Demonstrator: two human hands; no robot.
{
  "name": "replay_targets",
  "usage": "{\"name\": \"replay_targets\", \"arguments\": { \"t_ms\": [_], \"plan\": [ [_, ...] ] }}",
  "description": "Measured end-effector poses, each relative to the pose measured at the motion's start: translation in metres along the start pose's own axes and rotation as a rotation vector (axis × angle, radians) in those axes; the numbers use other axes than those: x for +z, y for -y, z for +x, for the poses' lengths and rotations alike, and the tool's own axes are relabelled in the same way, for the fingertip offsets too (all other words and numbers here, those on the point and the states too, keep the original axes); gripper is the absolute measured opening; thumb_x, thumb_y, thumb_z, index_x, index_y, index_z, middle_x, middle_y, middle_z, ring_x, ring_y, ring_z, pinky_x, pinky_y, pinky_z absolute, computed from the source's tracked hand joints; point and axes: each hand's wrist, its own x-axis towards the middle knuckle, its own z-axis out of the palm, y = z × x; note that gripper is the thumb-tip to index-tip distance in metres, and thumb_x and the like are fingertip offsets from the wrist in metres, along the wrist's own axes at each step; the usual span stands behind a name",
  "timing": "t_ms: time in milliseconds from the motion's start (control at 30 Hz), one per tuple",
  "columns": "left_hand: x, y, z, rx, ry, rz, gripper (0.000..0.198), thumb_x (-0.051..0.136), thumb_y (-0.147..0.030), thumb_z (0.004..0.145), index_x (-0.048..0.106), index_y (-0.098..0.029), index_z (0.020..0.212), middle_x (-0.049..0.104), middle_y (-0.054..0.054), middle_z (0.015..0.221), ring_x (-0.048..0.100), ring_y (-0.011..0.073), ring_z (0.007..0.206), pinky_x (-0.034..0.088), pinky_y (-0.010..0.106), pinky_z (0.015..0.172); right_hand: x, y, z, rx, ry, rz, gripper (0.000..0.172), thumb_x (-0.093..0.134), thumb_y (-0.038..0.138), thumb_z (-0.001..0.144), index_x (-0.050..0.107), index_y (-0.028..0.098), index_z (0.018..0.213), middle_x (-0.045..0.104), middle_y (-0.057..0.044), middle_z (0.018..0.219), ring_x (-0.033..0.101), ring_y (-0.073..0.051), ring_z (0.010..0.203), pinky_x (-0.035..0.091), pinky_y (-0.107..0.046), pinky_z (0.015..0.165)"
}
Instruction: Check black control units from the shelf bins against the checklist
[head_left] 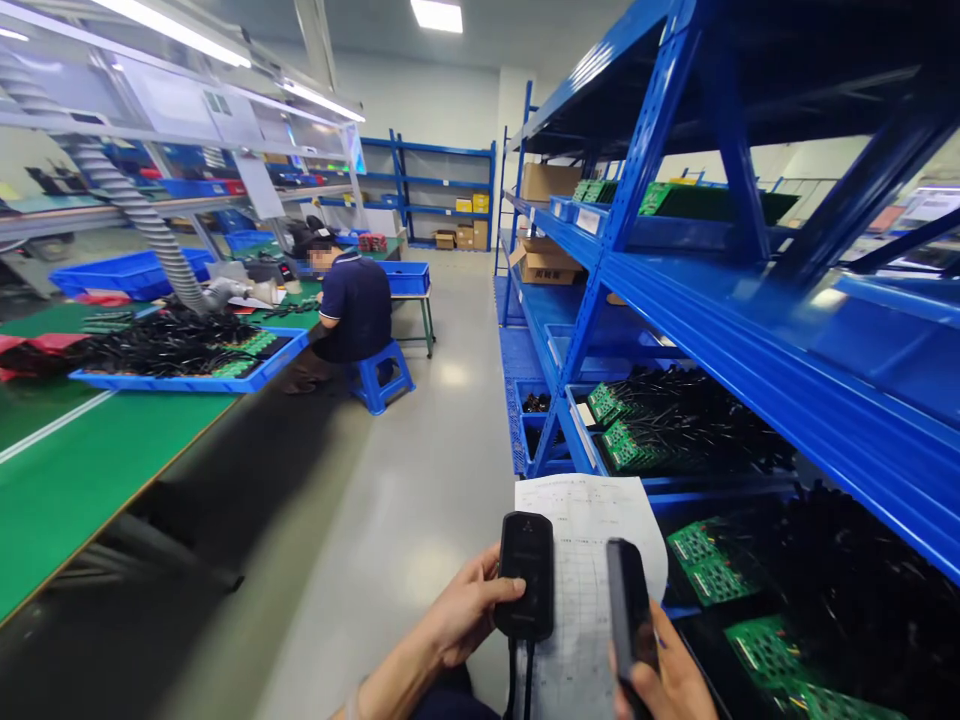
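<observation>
**Two black units held over a printed sheet in a factory aisle**

A grey floor aisle runs between a green tabletop (82,470) on the left and blue shelving (750,290) on the right. On the tabletop sits one blue tray (187,378) heaped with black cables and green boards; how many cannot be counted. Beyond it one person in a dark shirt (354,305) sits on a blue stool (376,378), facing away.

Low in the middle, the left hand (465,610) grips a black device (527,575), thumb across its front and the fingers curled behind; two cables hang from its base and run off the bottom edge. Behind it lies one paper sheet (592,540) with a printed table, its writing too small to read. The right hand (667,680), partly cut off, clasps a second black device (628,610) seen edge-on. Shelf bins to the right hold green circuit boards (697,560) under black wires.
</observation>
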Motion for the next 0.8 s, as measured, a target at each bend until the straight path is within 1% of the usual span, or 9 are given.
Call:
{"name": "replay_targets", "arguments": {
  "t_ms": [67,133,233,400,533,600,667,733,800],
  "plan": [
    [0.006,-0.001,-0.002,-0.026,0.031,0.018,0.037,0.084,-0.023,0.066,0.072,-0.012,0.099,0.072,0.009,0.087,0.067,0.0146,0.07,0.056,0.024,0.067,0.021,-0.005,0.001,-0.078,-0.068,-0.07,0.096,0.087,0.054,0.061,0.039,0.026,0.139,0.066,-0.002,0.083,0.058,-0.017,0.058,0.053,-0.03,0.052],
    [0.01,-0.001,-0.003,-0.033,0.061,0.035,0.04,0.084,-0.026,0.067,0.072,-0.011,0.102,0.073,0.011,0.091,0.069,0.0166,0.073,0.057,0.025,0.069,0.033,-0.012,0.001,-0.12,-0.11,-0.1,0.102,0.085,0.052,0.065,0.03,0.027,0.147,0.068,-0.008,0.108,0.066,-0.024,0.081,0.059,-0.034,0.061],
    [0.014,-0.001,-0.005,-0.022,0.084,0.046,0.04,0.083,-0.026,0.069,0.073,-0.011,0.105,0.074,0.013,0.093,0.071,0.0186,0.078,0.056,0.025,0.072,0.038,-0.02,-0.003,-0.14,-0.101,-0.12,0.107,0.081,0.056,0.069,0.023,0.026,0.153,0.056,-0.014,0.138,0.064,-0.029,0.107,0.062,-0.034,0.07],
    [0.017,-0.001,-0.006,-0.017,0.091,0.058,0.042,0.081,-0.026,0.071,0.072,-0.011,0.109,0.074,0.014,0.1,0.071,0.0199,0.085,0.054,0.025,0.076,0.041,-0.02,-0.012,-0.114,-0.093,-0.121,0.111,0.078,0.058,0.071,0.015,0.025,0.156,0.044,-0.014,0.15,0.063,-0.028,0.114,0.062,-0.033,0.076],
    [0.02,0.0,-0.005,-0.047,0.044,0.053,0.038,0.082,-0.024,0.069,0.073,-0.012,0.103,0.074,0.012,0.096,0.069,0.0188,0.086,0.053,0.025,0.078,0.043,-0.014,-0.014,-0.185,-0.077,-0.178,0.1,0.075,0.053,0.076,0.019,0.028,0.155,0.039,-0.009,0.154,0.052,-0.027,0.129,0.058,-0.034,0.091],
    [0.021,0.001,-0.004,-0.058,-0.003,0.039,0.037,0.085,-0.025,0.064,0.074,-0.012,0.097,0.073,0.01,0.092,0.068,0.0171,0.079,0.053,0.024,0.073,0.041,-0.011,-0.012,-0.227,-0.054,-0.169,0.097,0.078,0.049,0.075,0.024,0.029,0.153,0.041,-0.008,0.152,0.056,-0.024,0.123,0.058,-0.03,0.089],
    [0.02,0.004,-0.002,-0.039,-0.065,0.004,0.042,0.087,-0.025,0.059,0.073,-0.012,0.096,0.072,0.007,0.085,0.065,0.014,0.07,0.051,0.022,0.066,0.035,-0.009,-0.008,-0.185,0.013,-0.093,0.1,0.083,0.046,0.07,0.026,0.032,0.151,0.05,-0.009,0.143,0.064,-0.016,0.09,0.057,-0.023,0.067],
    [0.017,0.007,0.003,0.004,-0.151,-0.054,0.048,0.087,-0.023,0.057,0.071,-0.015,0.102,0.071,0.004,0.081,0.062,0.0118,0.065,0.049,0.02,0.06,0.027,-0.009,-0.004,-0.064,0.13,0.062,0.096,0.086,0.046,0.066,0.034,0.031,0.145,0.056,-0.008,0.128,0.051,-0.006,0.064,0.045,-0.015,0.047],
    [0.012,0.008,0.008,0.07,-0.238,-0.111,0.047,0.082,-0.021,0.058,0.069,-0.018,0.104,0.07,0.001,0.08,0.06,0.0113,0.064,0.049,0.019,0.057,0.02,-0.011,-0.001,0.08,0.276,0.301,0.084,0.088,0.047,0.064,0.049,0.025,0.135,0.057,-0.008,0.115,0.043,-0.004,0.061,0.035,-0.01,0.039]
  ]
}}
